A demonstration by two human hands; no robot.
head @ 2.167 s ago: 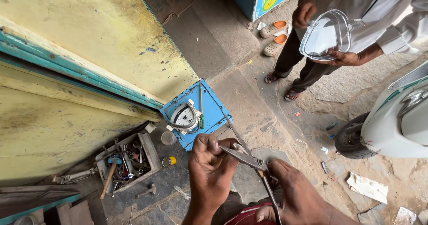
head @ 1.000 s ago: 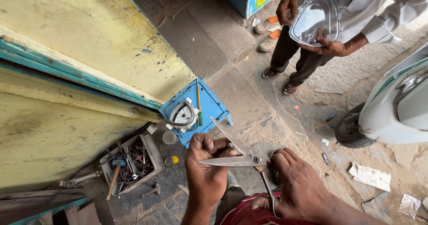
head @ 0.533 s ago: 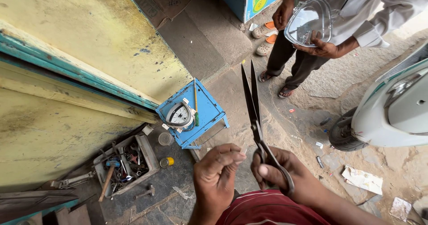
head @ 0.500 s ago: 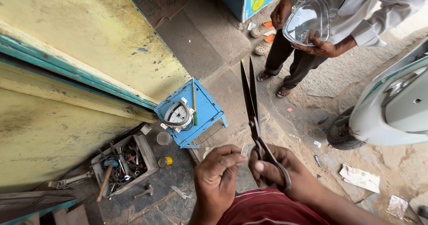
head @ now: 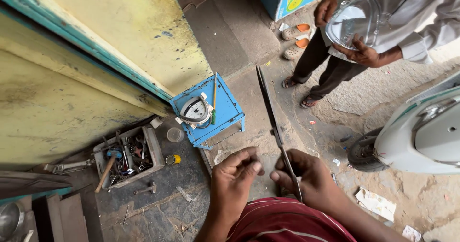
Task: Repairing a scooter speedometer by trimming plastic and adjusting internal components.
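My right hand [head: 309,180] grips the handles of a long pair of dark metal scissors [head: 270,110], blades closed and pointing up and away from me. My left hand [head: 234,179] hovers just left of it, thumb and fingertips pinched together near the scissor handles; whether a small piece sits between them cannot be told. Both hands are above my red striped shirt [head: 282,223].
A blue stool [head: 227,112] carries a round white gauge [head: 194,110] and a screwdriver. A box of tools [head: 125,156] lies at left by the yellow wall. A standing person [head: 373,35] holds a clear curved cover [head: 354,21]. A white scooter [head: 421,131] stands at right.
The scissors went from lying crosswise between my hands to pointing upright in my right hand, blades now closed together. My left hand let go of them and pinches beside the handles.
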